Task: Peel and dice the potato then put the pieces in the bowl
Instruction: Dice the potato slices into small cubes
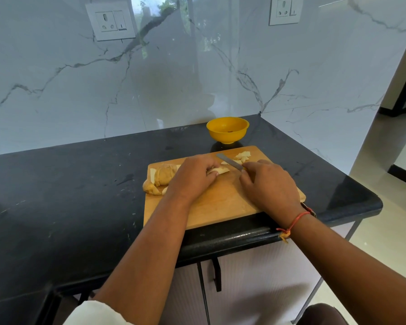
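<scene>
Potato cutting on a wooden board (220, 207), black counter (68, 195).
At the board's left edge lay a heap of skin-on potato chunks (158, 179), spilling onto the counter. The left hand (192, 177) curled over a pale potato strip (217, 170) and hid most of it. Behind the board stood a yellow bowl (227, 130). The knife (230, 161) lay angled just right of the strip, its handle buried in the grasping right hand (267, 186). Loose cut pieces (243, 156) sat beside the blade. A red thread (295, 219) circled the right wrist.

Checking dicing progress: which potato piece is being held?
The pale piece under the left hand. The cut bits beside the knife and the brown-skinned pile at the left edge of the board are not held.
</scene>
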Demonstrator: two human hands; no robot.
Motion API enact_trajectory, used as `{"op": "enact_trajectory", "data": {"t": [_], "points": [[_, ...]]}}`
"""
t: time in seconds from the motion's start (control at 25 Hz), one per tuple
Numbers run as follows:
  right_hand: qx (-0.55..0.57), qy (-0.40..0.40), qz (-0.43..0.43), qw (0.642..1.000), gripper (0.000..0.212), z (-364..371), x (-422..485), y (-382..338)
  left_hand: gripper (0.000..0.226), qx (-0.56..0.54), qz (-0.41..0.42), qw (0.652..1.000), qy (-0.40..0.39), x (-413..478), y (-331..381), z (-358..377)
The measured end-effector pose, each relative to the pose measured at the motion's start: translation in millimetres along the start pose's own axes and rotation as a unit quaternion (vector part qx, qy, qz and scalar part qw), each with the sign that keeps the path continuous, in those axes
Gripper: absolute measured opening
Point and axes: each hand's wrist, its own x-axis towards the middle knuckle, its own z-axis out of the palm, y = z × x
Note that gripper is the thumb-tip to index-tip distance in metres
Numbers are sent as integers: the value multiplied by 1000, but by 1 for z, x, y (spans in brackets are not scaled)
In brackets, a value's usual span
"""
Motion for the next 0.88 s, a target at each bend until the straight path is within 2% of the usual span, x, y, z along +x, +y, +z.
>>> {"op": "enact_trajectory", "data": {"t": [0.28,0.88], "points": [[-14,-8,-10,1000,28,-3,-14,-13,22,6,-59,998,16,3,-1,4],[-122,-106,-34,986,27,5,7,-30,19,-28,-67,997,19,4,-1,6]]}}
